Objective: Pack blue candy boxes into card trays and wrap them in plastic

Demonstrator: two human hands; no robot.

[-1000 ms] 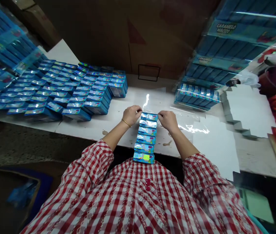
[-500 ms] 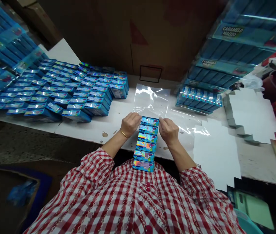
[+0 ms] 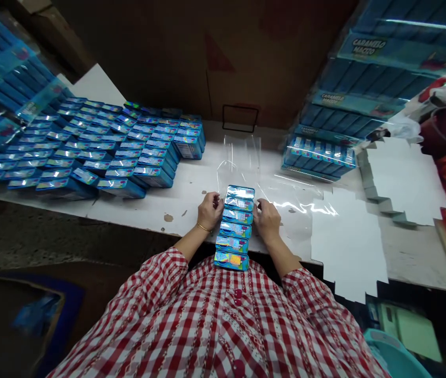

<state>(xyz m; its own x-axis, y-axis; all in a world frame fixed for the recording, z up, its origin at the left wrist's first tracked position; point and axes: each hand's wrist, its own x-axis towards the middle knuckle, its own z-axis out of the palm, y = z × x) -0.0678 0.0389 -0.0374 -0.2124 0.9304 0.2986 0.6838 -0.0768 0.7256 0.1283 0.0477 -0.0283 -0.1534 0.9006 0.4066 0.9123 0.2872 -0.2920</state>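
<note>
A row of several small blue printed boxes (image 3: 235, 230) stands between my hands, running from the table edge toward my shirt. A clear plastic bag (image 3: 242, 152) reaches beyond the row's far end and seems to cover its upper boxes; how far down it comes is hard to see. My left hand (image 3: 209, 212), wearing a thin bracelet, is closed at the row's left side, pinching the bag's edge. On the opposite side my right hand (image 3: 267, 218) has its fingers curled in, also pinching the bag. The fingertips are partly hidden.
Many blue boxes (image 3: 128, 152) stand in rows at the left. Wrapped packs (image 3: 321, 152) are stacked at the right, beside flat clear plastic (image 3: 297, 194) and white cut-out cards (image 3: 344, 241). A large cardboard box (image 3: 159, 52) rises behind the table (image 3: 183, 199).
Both hands have come down along the row's sides, toward me. The clear bag beyond the row looks narrower and more drawn up, and glare now lies over the top box.
</note>
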